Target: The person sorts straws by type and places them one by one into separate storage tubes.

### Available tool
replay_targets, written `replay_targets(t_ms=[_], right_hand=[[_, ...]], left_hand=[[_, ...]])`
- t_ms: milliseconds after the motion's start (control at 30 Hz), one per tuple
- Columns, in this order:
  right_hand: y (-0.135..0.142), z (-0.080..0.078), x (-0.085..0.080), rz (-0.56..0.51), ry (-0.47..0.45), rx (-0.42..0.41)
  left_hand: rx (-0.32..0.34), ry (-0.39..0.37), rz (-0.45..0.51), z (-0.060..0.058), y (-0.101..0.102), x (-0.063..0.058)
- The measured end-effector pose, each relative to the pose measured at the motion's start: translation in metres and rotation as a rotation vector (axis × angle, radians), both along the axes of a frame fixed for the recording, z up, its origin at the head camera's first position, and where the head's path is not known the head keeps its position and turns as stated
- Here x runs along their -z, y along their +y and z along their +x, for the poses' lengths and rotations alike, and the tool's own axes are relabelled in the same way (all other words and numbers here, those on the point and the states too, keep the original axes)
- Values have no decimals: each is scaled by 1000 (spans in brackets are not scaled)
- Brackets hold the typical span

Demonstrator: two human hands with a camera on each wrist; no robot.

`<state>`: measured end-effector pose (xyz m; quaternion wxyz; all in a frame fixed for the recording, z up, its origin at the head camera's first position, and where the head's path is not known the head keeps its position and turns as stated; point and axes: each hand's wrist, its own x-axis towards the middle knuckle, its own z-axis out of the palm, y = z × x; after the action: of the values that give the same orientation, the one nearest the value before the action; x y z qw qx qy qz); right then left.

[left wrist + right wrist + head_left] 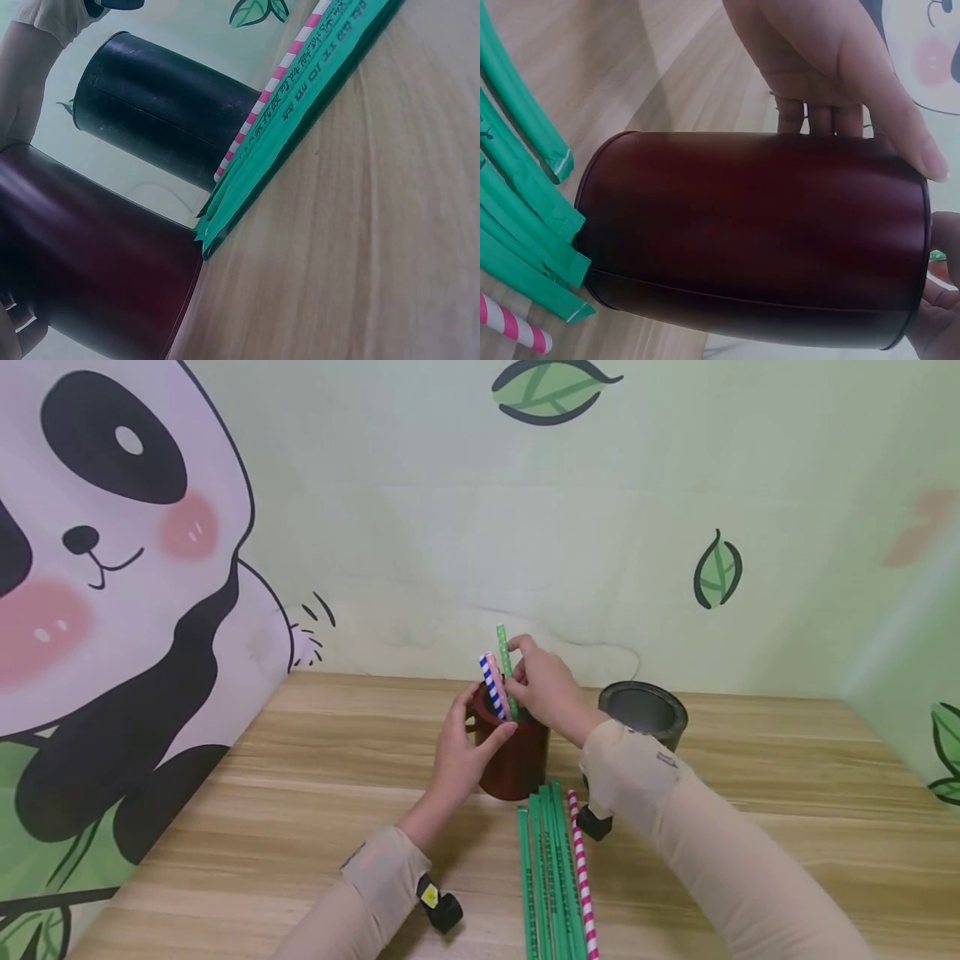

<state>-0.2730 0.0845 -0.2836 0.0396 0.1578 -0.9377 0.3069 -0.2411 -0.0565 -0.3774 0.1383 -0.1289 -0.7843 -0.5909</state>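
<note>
A dark red cup point(516, 768) stands upright on the table, and my left hand point(461, 756) grips its left side, thumb near the rim. Out of its mouth lean a blue-and-white striped straw point(491, 681), a pink straw point(495, 670) and a green dotted straw point(502, 647). My right hand point(549, 685) is over the cup's right rim, its fingers pinching the green straw. In the right wrist view the cup's wall point(757, 232) hides most of that hand. The straws' lower ends are hidden inside.
Several long green printed packets point(551, 868) lie in front of the cup, with a pink-and-white striped straw point(581, 877) along their right side. A black cup point(645, 706) stands to the right, partly behind my right forearm. A panda-painted wall point(420, 527) rises behind the table.
</note>
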Motion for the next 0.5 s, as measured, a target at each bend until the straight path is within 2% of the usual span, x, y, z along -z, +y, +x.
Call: replay_targets(t_ms=[267, 500], right_hand=[[-4, 0, 4, 63, -38, 0], [-6, 3, 3, 85, -37, -5]], left_hand=[[6, -3, 2, 1, 0, -1], [2, 0, 6, 0, 0, 0]])
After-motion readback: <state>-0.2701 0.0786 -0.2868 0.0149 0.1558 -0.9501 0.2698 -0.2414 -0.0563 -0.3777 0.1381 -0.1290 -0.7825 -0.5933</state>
